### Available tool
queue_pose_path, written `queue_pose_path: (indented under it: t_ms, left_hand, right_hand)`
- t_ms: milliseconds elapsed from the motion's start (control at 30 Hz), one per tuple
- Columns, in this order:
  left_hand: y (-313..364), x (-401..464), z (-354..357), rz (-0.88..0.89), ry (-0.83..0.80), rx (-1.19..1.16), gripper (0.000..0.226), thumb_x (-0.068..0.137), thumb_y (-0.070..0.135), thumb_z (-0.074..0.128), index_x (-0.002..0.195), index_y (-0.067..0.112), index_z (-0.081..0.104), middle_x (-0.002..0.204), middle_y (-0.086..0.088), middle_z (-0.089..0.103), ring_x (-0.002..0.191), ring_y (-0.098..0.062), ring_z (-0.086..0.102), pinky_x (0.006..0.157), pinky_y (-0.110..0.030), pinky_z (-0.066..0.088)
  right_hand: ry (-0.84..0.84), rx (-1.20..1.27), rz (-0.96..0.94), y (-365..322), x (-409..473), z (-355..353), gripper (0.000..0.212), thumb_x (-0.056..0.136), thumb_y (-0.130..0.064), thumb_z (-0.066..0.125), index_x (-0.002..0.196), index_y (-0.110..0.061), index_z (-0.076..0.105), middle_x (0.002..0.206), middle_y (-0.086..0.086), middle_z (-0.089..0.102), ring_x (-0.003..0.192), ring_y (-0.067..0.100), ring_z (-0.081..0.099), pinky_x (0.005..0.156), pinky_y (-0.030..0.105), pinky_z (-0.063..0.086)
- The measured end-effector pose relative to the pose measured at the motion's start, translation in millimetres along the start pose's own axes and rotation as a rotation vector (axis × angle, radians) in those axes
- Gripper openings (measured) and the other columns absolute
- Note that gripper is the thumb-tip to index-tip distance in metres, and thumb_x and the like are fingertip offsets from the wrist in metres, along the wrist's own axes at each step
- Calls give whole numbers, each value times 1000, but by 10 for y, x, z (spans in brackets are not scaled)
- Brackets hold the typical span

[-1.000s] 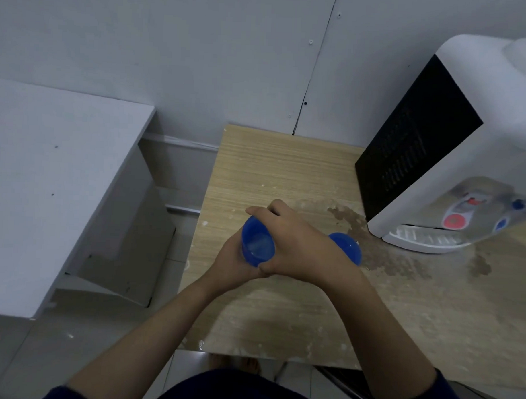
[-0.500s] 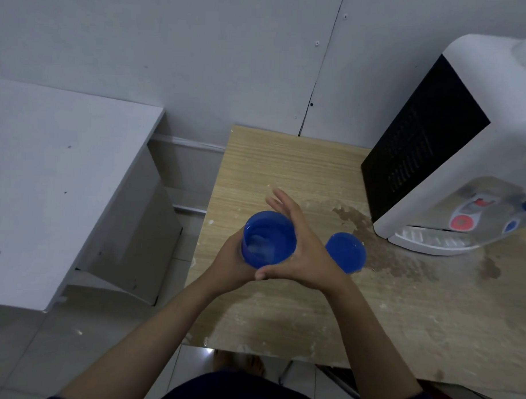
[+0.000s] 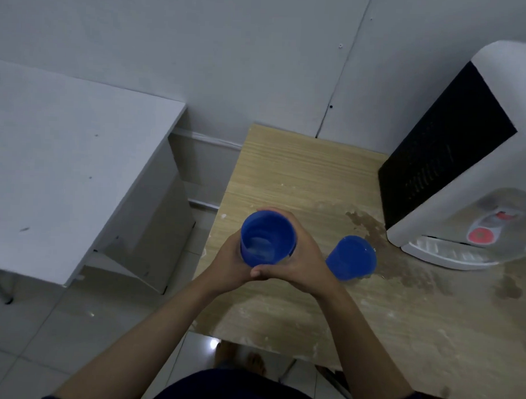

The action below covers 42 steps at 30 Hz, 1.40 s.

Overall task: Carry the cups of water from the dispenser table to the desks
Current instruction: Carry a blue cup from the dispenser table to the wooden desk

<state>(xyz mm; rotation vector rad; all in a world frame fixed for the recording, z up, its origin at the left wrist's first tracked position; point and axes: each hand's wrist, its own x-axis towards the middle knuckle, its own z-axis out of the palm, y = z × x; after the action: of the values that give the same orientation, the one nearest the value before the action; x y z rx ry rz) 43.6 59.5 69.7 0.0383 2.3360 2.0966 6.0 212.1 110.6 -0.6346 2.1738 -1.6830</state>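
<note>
Wooden dispenser table (image 3: 286, 176), wet stains near dispenser (image 3: 465, 176). Fingers of left hand (image 3: 228, 260) and right hand (image 3: 306, 260) wrapped around upright blue cup (image 3: 268, 238), water inside, raised above table edge. Second cup (image 3: 352, 257) standing just right, nearer right hand. White desk (image 3: 63, 162) left. Forearms converging, wrists level.

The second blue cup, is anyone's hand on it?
No, the second blue cup stands alone on the table, untouched.

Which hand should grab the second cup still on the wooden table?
Right. The second blue cup stands just beside the right hand, toward the dispenser. The left hand is on the far side of the held cup and could probably keep holding it alone.
</note>
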Motion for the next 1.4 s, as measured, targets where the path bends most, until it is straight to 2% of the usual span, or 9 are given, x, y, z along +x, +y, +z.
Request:
queue_pose_path:
  t_ms: [167,267,367,433,533,667,833,1000,1400]
  left_hand:
    - [20,-251,-180,-20,131,31,67,62,0,81,117,25,54,107,14,67,103,0,63,80,-13,51]
    - [51,-483,-350,-25,232,57,65,62,5,83,117,25,54,108,24,67,103,0,63,81,-14,51]
    - [127,-782,-560,-5,351,56,69,63,2,84,121,19,52,113,18,65,108,-4,61,84,-15,51]
    - [207,-1020,-720,-2,424,63,66,63,14,83,121,20,52,114,13,64,108,-6,61,85,-17,51]
    - [296,-1433,-978,-19,512,100,64,64,15,82,119,29,52,111,25,64,107,-3,62,84,-16,51]
    - [302,-2063,-1308,-65,657,103,63,69,-2,82,118,27,54,108,24,65,103,-4,63,79,-16,52]
    - [303,-3024,-1741,-113,814,116,60,68,14,84,116,35,56,109,18,66,103,-7,65,78,-18,54]
    - [289,-4020,-2209,-154,918,113,61,66,23,85,117,39,54,111,18,66,105,-7,64,79,-18,54]
    - [77,-5597,-3467,-200,1206,52,56,66,9,81,107,40,58,98,27,69,94,1,67,72,-12,53]
  right_hand:
    - [-65,29,-38,-99,75,249,82,53,-29,89,126,-20,51,122,-6,61,115,14,58,92,27,51]
    - [-152,40,-76,-175,146,481,81,52,-27,90,123,-18,53,119,-5,62,112,16,61,89,25,51]
    - [-260,49,-134,-285,193,803,84,48,-28,92,122,-22,53,118,-11,63,113,14,61,89,24,52]
    - [-323,59,-172,-370,198,1067,85,48,-28,92,123,-18,52,119,-5,63,113,17,60,90,27,53]
    - [-423,102,-209,-517,155,1498,83,51,-24,92,123,-14,52,119,3,63,112,20,61,89,28,53]
    - [-586,101,-254,-777,15,2135,79,54,-30,89,123,-20,51,116,-13,62,111,10,60,83,20,53]
    - [-757,109,-309,-1090,-328,3103,77,54,-33,87,121,-23,51,116,-14,61,111,11,60,86,27,56]
    - [-859,162,-339,-1351,-754,4109,75,53,-35,87,119,-26,52,116,-11,62,111,12,60,86,25,54]
    - [-1150,161,-366,-1862,-1100,6366,75,52,-33,86,118,-25,52,112,-18,62,109,7,60,82,18,53]
